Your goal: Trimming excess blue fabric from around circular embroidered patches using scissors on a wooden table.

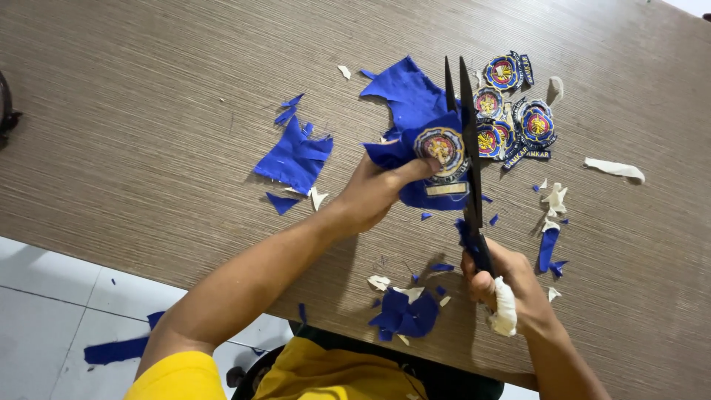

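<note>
Blue cloth with a round embroidered badge sits pinched in the left hand mid-counter; the right hand grips long black scissors. Several trimmed badges lie toward the far edge.

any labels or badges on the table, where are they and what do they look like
Badge on blue cloth: under the left hand, by the scissors; round, blue rim, red-yellow centre, pale strip below.
Cut-out badges: cluster right of the blades; round, blue, red-yellow centres, some with dark blue strips.
</note>
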